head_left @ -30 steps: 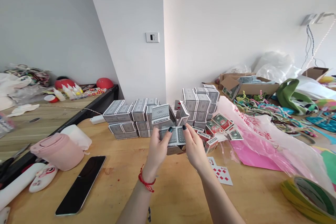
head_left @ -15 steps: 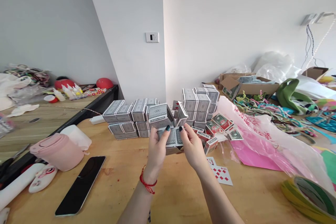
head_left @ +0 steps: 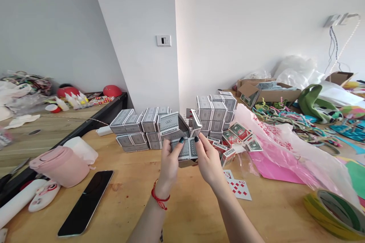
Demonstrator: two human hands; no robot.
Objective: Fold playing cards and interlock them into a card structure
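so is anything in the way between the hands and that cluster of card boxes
Nothing visible: the left hand and the right hand both grip the cluster of card boxes directly, one on each side.

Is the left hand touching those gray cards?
Touching. The head view shows the left hand gripping the gray cards, its thumb pressed on their patterned back.

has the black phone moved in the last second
No. The phone lies in the same place beside the pink cup, at the same angle; only the view shifted slightly.
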